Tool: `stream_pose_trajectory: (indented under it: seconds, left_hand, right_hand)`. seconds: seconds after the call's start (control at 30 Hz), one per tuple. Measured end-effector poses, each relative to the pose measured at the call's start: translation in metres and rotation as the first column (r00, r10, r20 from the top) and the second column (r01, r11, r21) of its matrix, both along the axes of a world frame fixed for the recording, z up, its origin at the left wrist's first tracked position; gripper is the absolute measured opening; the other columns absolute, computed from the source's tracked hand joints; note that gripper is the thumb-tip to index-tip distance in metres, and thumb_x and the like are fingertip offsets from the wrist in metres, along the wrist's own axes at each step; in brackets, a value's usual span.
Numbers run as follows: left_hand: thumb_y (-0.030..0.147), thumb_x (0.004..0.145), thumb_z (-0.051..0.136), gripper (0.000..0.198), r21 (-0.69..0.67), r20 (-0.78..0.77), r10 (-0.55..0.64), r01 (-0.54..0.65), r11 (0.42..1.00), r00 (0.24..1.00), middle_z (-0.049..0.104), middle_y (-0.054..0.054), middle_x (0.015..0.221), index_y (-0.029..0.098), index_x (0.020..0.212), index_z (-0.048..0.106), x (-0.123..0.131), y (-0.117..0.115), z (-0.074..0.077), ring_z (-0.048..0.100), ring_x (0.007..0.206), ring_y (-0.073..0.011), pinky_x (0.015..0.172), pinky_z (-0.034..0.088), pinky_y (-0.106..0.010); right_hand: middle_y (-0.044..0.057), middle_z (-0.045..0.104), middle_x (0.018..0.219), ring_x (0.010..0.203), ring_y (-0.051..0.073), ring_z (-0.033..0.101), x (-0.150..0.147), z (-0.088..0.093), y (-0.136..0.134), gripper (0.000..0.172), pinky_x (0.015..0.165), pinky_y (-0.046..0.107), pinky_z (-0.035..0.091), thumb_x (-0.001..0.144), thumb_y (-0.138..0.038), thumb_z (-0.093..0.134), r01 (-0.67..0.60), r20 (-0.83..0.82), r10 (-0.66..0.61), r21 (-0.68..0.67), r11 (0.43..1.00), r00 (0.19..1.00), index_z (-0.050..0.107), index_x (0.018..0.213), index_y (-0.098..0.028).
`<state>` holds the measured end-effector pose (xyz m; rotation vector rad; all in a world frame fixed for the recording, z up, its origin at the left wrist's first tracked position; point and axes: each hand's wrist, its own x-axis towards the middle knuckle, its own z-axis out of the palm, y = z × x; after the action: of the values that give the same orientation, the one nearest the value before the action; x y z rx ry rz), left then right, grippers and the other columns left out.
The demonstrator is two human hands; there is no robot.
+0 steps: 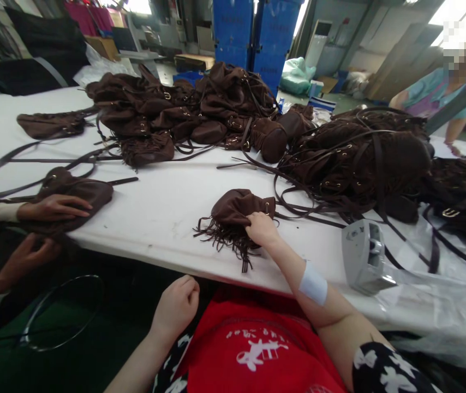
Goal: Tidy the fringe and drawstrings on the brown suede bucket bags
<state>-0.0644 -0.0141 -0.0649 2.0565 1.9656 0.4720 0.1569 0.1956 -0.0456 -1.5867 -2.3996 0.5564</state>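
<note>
Right hand (261, 229) pinches the side of a dark brown bag (233, 204) lying on the white surface (155, 204); the left hand (178, 303) curls into a fist by the near edge. The bag's inside is hidden. It looks soft and creased, with spread fringe (219, 232), gold-coloured hardware (267, 207) and a strap (310, 219) trailing right.

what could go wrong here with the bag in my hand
The strap at the fringed bag runs toward the grey device; a tug by the right hand might catch or shift it. Loose straps by the bag pile could tangle with it. The fringe lies near the front edge of the table, so the bag might slip over.
</note>
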Motion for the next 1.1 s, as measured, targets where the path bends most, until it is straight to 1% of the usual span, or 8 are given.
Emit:
stream_pose_trajectory:
  seconds: [0.17,0.33,0.43,0.57,0.67,0.8,0.93,1.1]
  left_hand:
    - [0.010,0.083,0.042,0.021,0.138,0.018,0.000,-0.003,0.990,1.000,0.063,-0.005,0.090,0.020,0.084,0.060,0.000,0.011,0.006,0.060,0.089,-0.0194,0.085,0.049,-0.033]
    - [0.018,0.084,0.052,0.044,0.343,0.050,-0.124,0.100,0.934,0.991,0.045,-0.013,0.138,0.019,0.128,0.050,0.043,0.085,0.018,0.042,0.129,-0.0267,0.110,0.036,-0.042]
    - [0.016,0.075,0.061,0.060,0.278,0.148,-0.150,0.105,0.955,0.977,0.034,-0.013,0.146,0.021,0.133,0.047,0.074,0.133,0.016,0.033,0.136,-0.0324,0.114,0.031,-0.048]
    - [0.006,0.073,0.055,0.062,0.120,0.322,-0.064,0.026,0.992,0.944,0.050,-0.016,0.130,0.018,0.133,0.044,0.103,0.166,0.004,0.057,0.114,-0.0279,0.101,0.045,-0.042]
    - [0.008,0.077,0.051,0.052,0.122,0.351,-0.088,0.047,0.991,0.932,0.061,-0.011,0.115,0.017,0.128,0.046,0.109,0.161,-0.002,0.061,0.105,-0.0227,0.095,0.048,-0.036]
    - [0.011,0.077,0.053,0.034,0.108,0.344,-0.127,0.095,0.990,0.930,0.066,-0.007,0.105,0.019,0.109,0.056,0.096,0.131,0.000,0.062,0.099,-0.0212,0.092,0.048,-0.035]
    - [0.009,0.078,0.050,0.028,0.081,0.281,-0.134,0.116,0.990,0.950,0.065,-0.006,0.102,0.020,0.102,0.056,0.076,0.100,0.014,0.061,0.095,-0.0192,0.087,0.048,-0.032]
    - [0.011,0.083,0.043,0.021,-0.033,0.054,-0.208,0.210,0.977,0.977,0.061,-0.004,0.097,0.022,0.096,0.056,0.053,0.064,0.039,0.061,0.085,-0.0186,0.075,0.046,-0.030]
  right_hand:
    - [0.005,0.070,0.095,0.095,0.023,0.062,0.024,-0.012,0.040,0.020,0.091,0.035,0.045,0.081,-0.029,0.056,-0.009,-0.398,-0.100,-0.264,0.964,0.912,0.071,0.087,-0.018]
    - [0.002,0.072,0.098,0.091,0.021,0.066,0.031,-0.025,0.040,0.031,0.084,0.034,0.052,0.084,-0.032,0.050,-0.034,-0.539,-0.153,-0.320,0.947,0.828,0.070,0.105,-0.020]
    - [0.002,0.072,0.104,0.097,0.021,0.065,0.031,-0.032,0.033,0.033,0.089,0.036,0.051,0.083,-0.036,0.051,-0.034,-0.604,-0.172,-0.314,0.949,0.778,0.069,0.107,-0.021]
    - [0.003,0.071,0.104,0.097,0.021,0.065,0.033,-0.038,0.031,0.036,0.090,0.038,0.051,0.084,-0.041,0.049,-0.016,-0.642,-0.212,-0.330,0.944,0.737,0.068,0.106,-0.021]
    - [0.003,0.072,0.100,0.094,0.022,0.066,0.036,-0.040,0.033,0.035,0.089,0.039,0.051,0.083,-0.042,0.050,-0.030,-0.652,-0.215,-0.343,0.939,0.727,0.069,0.103,-0.021]
    - [0.002,0.071,0.104,0.098,0.022,0.064,0.037,-0.039,0.033,0.036,0.092,0.039,0.050,0.084,-0.042,0.046,-0.046,-0.659,-0.193,-0.327,0.944,0.727,0.069,0.104,-0.022]
    - [0.001,0.070,0.107,0.103,0.020,0.062,0.037,-0.035,0.029,0.033,0.097,0.038,0.046,0.083,-0.036,0.047,-0.065,-0.649,-0.136,-0.277,0.959,0.749,0.069,0.103,-0.023]
    - [0.002,0.068,0.108,0.107,0.018,0.059,0.035,-0.029,0.026,0.030,0.103,0.036,0.040,0.079,-0.022,0.048,-0.126,-0.614,-0.019,-0.192,0.973,0.789,0.071,0.098,-0.021]
